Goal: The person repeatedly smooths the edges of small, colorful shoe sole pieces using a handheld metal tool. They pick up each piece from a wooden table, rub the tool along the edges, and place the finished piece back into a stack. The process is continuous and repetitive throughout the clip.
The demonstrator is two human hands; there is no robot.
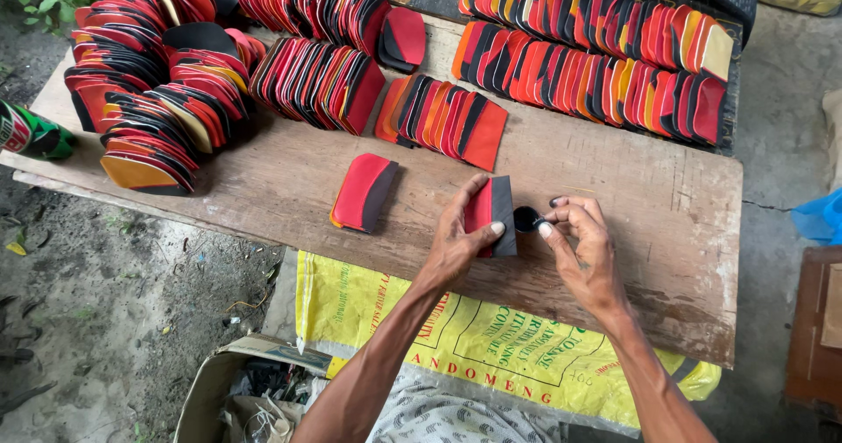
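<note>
Left hand [458, 237] pinching red-black piece [491, 215], right hand [583, 237] fingertips clamped on black disc [527, 219] (above wooden board [614, 206])

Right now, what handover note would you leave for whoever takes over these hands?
Left hand holds a red and black cut piece upright at the plank's near edge.
Right hand pinches a small black round piece beside it, touching or nearly so.
Done: one small red and black stack lies to the left; long rows of pieces stand at the back.
Left: cannot tell.
</note>
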